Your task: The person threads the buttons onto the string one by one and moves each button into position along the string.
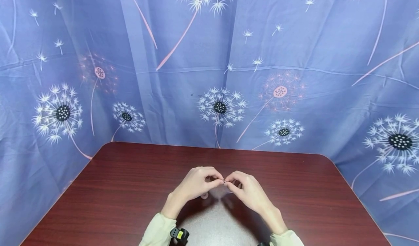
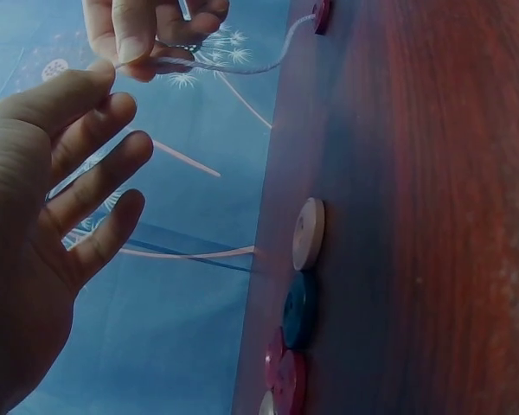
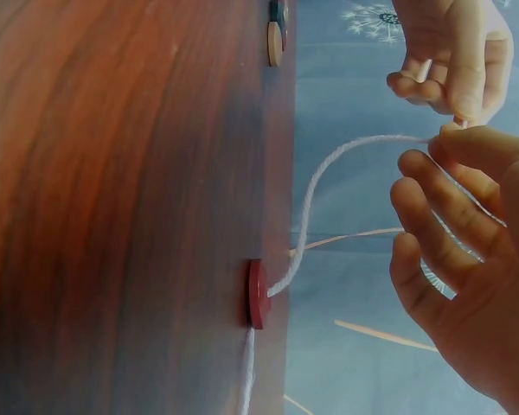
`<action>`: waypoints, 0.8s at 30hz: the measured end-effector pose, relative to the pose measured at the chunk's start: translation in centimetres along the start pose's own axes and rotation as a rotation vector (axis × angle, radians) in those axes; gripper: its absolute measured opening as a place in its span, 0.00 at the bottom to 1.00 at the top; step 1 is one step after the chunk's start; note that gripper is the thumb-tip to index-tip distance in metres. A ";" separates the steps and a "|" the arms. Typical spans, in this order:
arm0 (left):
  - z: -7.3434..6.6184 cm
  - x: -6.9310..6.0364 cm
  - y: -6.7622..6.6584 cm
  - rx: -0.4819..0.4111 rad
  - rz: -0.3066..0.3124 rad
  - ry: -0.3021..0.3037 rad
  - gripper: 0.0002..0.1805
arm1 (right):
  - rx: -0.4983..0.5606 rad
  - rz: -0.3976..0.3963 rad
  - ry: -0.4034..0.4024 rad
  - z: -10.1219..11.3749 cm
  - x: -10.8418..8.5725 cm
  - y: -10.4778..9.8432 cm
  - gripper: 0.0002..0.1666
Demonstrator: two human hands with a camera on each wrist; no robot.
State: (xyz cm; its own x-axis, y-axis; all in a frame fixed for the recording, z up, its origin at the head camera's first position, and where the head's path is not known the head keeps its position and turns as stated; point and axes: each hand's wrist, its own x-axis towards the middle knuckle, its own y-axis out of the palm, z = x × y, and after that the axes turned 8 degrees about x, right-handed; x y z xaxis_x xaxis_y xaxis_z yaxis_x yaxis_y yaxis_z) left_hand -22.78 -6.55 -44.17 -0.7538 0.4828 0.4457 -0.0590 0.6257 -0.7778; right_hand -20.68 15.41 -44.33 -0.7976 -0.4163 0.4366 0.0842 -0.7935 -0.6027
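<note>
Well, my left grip (image 1: pixel 194 183) and right grip (image 1: pixel 250 191) pinch the cord (image 3: pixel 308 203) close together (something so limp likely needs steadying), while it trails down to the red button (image 3: pixel 258 294) on the tabletop (image 1: pixel 137 177)

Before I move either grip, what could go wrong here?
The thin cord might slip: the left grip and right grip seem to pinch it only with fingertips.

Pulling could drag the red button, which lies on the table and looks threaded on that cord.

Lowering the left grip may knock the beige button, which lies on the table near it, beside the teal button.
</note>
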 end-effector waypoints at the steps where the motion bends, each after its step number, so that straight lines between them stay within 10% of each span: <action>1: 0.0 0.0 0.0 0.000 -0.002 -0.002 0.04 | 0.005 -0.002 -0.001 0.0 0.0 0.0 0.02; 24: 0.5 0.0 0.4 0.035 -0.018 -0.047 0.03 | 0.126 -0.042 0.101 0.0 0.2 0.1 0.04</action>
State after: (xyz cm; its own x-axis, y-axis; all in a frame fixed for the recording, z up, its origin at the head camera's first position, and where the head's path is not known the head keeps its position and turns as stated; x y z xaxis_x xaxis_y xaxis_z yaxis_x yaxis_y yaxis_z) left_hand -23.11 -6.61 -44.67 -0.7824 0.4422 0.4386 -0.0945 0.6119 -0.7853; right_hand -20.76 15.22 -44.32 -0.8572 -0.3397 0.3871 0.1184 -0.8614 -0.4939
